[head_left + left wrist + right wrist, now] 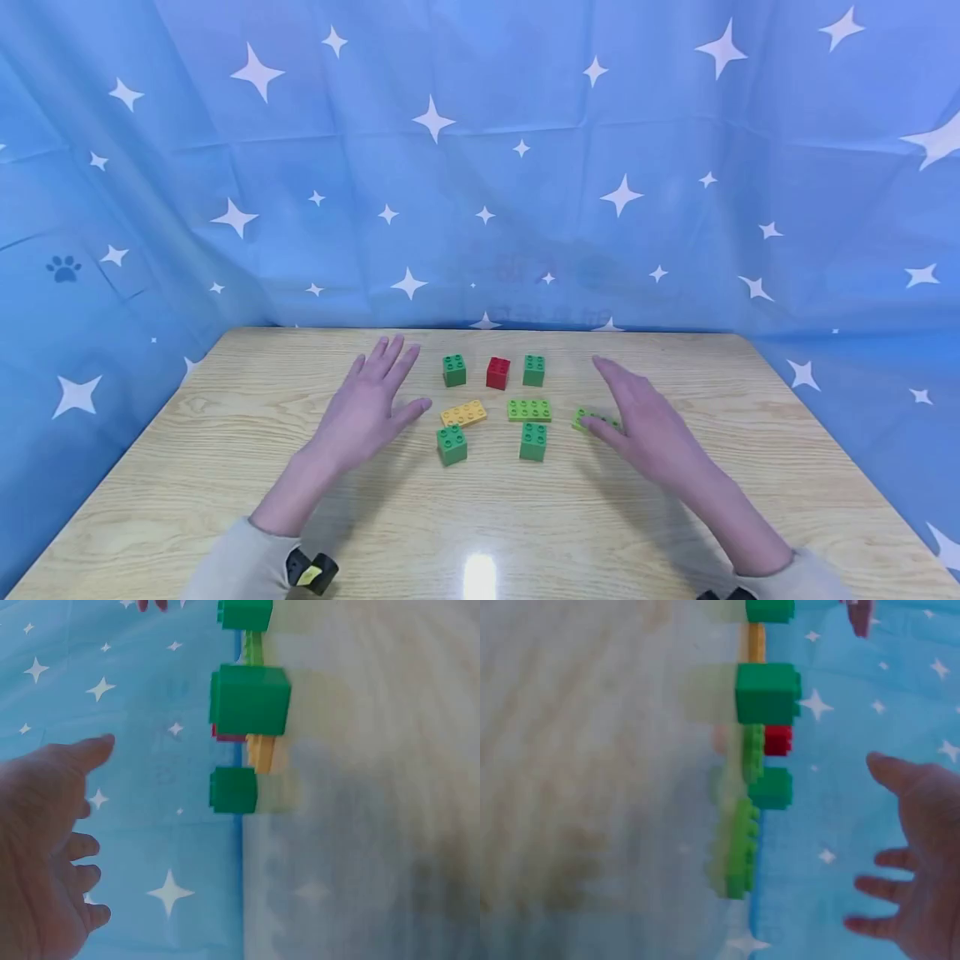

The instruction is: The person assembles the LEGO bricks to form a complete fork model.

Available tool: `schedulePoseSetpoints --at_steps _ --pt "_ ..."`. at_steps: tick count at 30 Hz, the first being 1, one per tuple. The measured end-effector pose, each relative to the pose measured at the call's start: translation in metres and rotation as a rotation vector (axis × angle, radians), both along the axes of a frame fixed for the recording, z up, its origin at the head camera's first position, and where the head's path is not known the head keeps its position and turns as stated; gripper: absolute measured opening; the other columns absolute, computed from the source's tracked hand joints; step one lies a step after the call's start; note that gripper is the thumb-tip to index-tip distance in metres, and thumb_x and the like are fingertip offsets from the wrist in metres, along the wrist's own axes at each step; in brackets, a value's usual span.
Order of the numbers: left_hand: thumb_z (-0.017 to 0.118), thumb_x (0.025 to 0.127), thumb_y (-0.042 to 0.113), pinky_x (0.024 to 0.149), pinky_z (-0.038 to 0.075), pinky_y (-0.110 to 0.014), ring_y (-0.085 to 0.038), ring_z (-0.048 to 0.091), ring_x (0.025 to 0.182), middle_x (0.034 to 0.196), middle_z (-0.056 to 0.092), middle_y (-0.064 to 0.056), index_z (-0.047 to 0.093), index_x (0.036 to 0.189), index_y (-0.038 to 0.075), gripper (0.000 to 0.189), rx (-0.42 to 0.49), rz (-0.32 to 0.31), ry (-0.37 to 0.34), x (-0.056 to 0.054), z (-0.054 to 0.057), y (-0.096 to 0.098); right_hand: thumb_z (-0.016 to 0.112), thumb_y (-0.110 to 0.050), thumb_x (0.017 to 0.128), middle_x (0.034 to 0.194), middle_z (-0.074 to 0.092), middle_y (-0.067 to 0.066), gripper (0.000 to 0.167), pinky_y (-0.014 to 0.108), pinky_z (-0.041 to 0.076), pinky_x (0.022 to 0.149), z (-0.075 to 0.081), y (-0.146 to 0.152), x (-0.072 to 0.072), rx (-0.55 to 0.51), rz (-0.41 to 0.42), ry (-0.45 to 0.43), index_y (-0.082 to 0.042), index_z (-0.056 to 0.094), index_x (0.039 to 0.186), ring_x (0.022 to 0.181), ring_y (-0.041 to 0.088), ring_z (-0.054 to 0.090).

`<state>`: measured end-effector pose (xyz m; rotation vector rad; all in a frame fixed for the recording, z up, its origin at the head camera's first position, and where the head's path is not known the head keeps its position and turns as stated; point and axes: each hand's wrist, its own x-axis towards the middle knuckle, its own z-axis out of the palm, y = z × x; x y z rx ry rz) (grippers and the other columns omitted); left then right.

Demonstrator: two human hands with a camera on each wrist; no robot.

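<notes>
Several toy building bricks stand apart on the wooden table between my hands. My left hand (366,410), fingers spread, is held above the table left of them, nearest the yellow brick (463,413) and the front-left green brick (452,445). On the right my right hand (654,425) hovers with extended fingers, its thumb partly hiding a flat light-green brick (587,416). A second light-green brick (529,410) lies mid-group, with a green brick (533,442) in front. Behind are a red brick (498,373) and two green bricks, left (454,372) and right (534,372). Neither hand holds anything.
The light wooden table (247,417) ends at a blue curtain (480,208) with white stars, which hangs behind and at both sides. A bright reflection shows on the tabletop near the front. Dark wrist straps (311,572) sit over the pale sleeves.
</notes>
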<state>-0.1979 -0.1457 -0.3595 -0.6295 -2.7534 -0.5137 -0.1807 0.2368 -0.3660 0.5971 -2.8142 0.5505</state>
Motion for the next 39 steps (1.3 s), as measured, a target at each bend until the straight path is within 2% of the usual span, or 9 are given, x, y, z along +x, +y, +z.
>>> schedulePoseSetpoints --at_steps 4,9,14,19,23,27,30,34,39 --pt "0.075 0.094 0.040 0.118 0.026 -0.060 -0.036 0.022 0.153 0.165 0.029 -0.016 0.037 0.159 0.008 0.082 0.162 -0.057 -0.051 0.004 -0.005 0.008 0.074 -0.030 0.097 0.151 0.047 0.022 0.081 0.062 0.044 0.105 -0.009 -0.009 -0.001 -0.111 0.022 -0.106 -0.003 0.030 0.160 0.134 0.042 0.048" --pt "0.082 0.090 0.029 0.116 0.033 -0.056 -0.033 0.030 0.150 0.164 0.034 -0.012 0.039 0.158 0.011 0.083 0.356 -0.120 -0.182 0.008 -0.014 0.015 0.078 -0.021 0.093 0.142 0.056 0.021 0.078 0.055 0.052 0.096 -0.017 -0.019 -0.002 -0.259 0.064 -0.215 -0.001 0.036 0.156 0.118 0.037 0.060" --pt "0.086 0.086 0.020 0.111 0.042 -0.052 -0.033 0.042 0.143 0.157 0.045 -0.012 0.045 0.155 0.009 0.081 0.467 -0.148 -0.294 0.010 -0.024 0.021 0.081 -0.023 0.091 0.138 0.059 0.020 0.076 0.041 0.056 0.088 -0.023 -0.026 -0.002 -0.346 0.101 -0.329 0.002 0.042 0.152 0.112 0.032 0.063" --pt "0.087 0.083 0.015 0.096 0.055 -0.048 -0.037 0.055 0.128 0.147 0.054 -0.016 0.051 0.149 0.004 0.076 0.552 -0.157 -0.382 0.013 -0.034 0.024 0.083 -0.022 0.088 0.134 0.061 0.018 0.071 0.035 0.057 0.085 -0.029 -0.032 -0.004 -0.373 0.136 -0.364 0.004 0.051 0.145 0.110 0.030 0.064" --pt "0.087 0.082 0.011 0.087 0.058 -0.039 -0.035 0.061 0.116 0.139 0.059 -0.019 0.057 0.141 -0.001 0.067 0.577 -0.164 -0.407 0.015 -0.040 0.026 0.084 -0.020 0.087 0.129 0.064 0.015 0.063 0.035 0.058 0.086 -0.033 -0.035 -0.006 -0.379 0.142 -0.379 0.003 0.057 0.139 0.107 0.028 0.065" --pt "0.087 0.081 0.009 0.080 0.057 -0.031 -0.028 0.065 0.104 0.126 0.066 -0.015 0.064 0.132 0.000 0.056 0.559 -0.123 -0.404 0.016 -0.043 0.028 0.084 -0.018 0.086 0.119 0.068 0.010 0.056 0.034 0.058 0.086 -0.037 -0.038 -0.007 -0.392 0.128 -0.394 0.003 0.062 0.133 0.102 0.024 0.067" --pt "0.087 0.080 0.009 0.077 0.057 -0.031 -0.025 0.066 0.099 0.117 0.069 -0.009 0.068 0.125 0.001 0.050 0.546 -0.098 -0.400 0.015 -0.044 0.029 0.083 -0.018 0.086 0.112 0.070 0.008 0.054 0.034 0.059 0.084 -0.038 -0.040 -0.007 -0.394 0.124 -0.381 0.004 0.062 0.131 0.098 0.022 0.068" --pt "0.086 0.082 0.010 0.076 0.057 -0.031 -0.023 0.067 0.095 0.111 0.070 -0.005 0.070 0.119 0.002 0.042 0.536 -0.097 -0.406 0.015 -0.045 0.029 0.083 -0.018 0.086 0.105 0.071 0.003 0.049 0.031 0.059 0.082 -0.039 -0.043 -0.008 -0.377 0.126 -0.345 0.003 0.066 0.127 0.094 0.020 0.067" --pt "0.085 0.084 0.011 0.074 0.058 -0.029 -0.020 0.068 0.093 0.109 0.071 -0.006 0.070 0.121 0.000 0.042 0.528 -0.102 -0.442 0.014 -0.045 0.029 0.083 -0.016 0.086 0.100 0.070 0.000 0.044 0.026 0.058 0.080 -0.039 -0.047 -0.006 -0.373 0.160 -0.344 0.002 0.068 0.123 0.092 0.019 0.066"
